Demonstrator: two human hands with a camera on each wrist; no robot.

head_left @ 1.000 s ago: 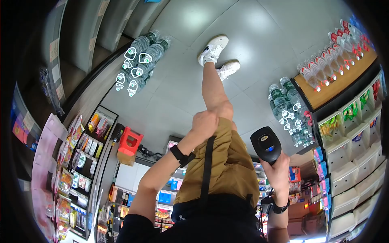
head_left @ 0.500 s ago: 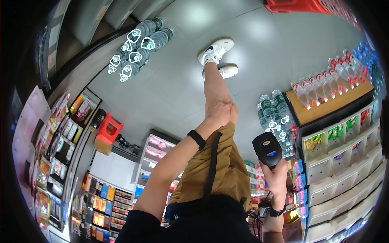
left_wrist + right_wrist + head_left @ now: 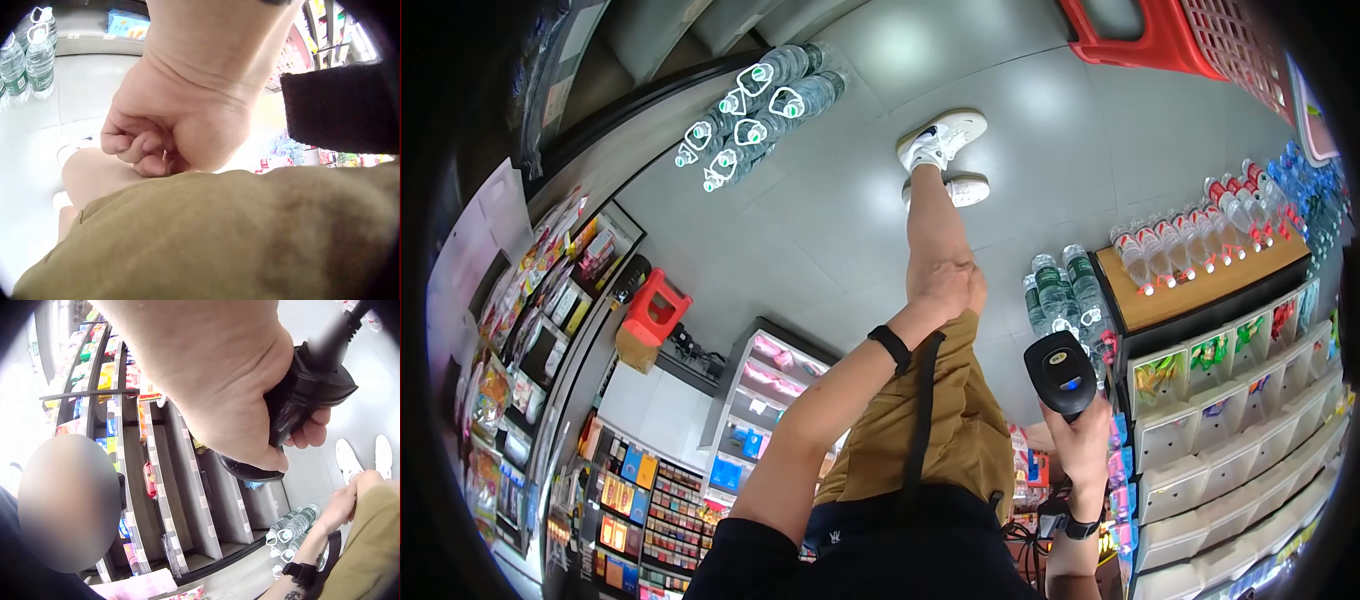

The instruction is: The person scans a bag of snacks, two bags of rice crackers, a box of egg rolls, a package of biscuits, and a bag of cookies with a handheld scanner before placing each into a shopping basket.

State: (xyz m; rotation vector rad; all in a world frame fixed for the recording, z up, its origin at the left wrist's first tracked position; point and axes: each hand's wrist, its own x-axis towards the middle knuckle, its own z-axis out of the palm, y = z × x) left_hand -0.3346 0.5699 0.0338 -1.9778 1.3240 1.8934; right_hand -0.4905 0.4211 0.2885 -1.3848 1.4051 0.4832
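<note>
My right hand (image 3: 1082, 440) grips a black handheld barcode scanner (image 3: 1060, 372) by its handle, with the rounded head upright above the fist in the head view. In the right wrist view the scanner (image 3: 306, 400) fills the palm, thumb along one side and fingertips round the other, with a cable running off its end. My left hand (image 3: 942, 292) rests on the bare knee at the hem of the brown shorts (image 3: 950, 420). Its fingers curl toward the palm in the left wrist view, where the hand (image 3: 181, 119) shows nothing clearly held.
Bundled large water bottles (image 3: 775, 115) stand on the floor at upper left, with another group (image 3: 1060, 290) at right. Red-capped bottles (image 3: 1180, 245) line a wooden ledge above white bins (image 3: 1200, 440). A red stool (image 3: 658, 308) sits at left, a red basket (image 3: 1240, 50) at upper right. Shelves (image 3: 187, 481) show beside the scanner.
The view has shifted, bringing the red basket in at upper right. My left hand has slid forward from the thigh onto the knee. The scanner has come slightly lower, still in my right hand.
</note>
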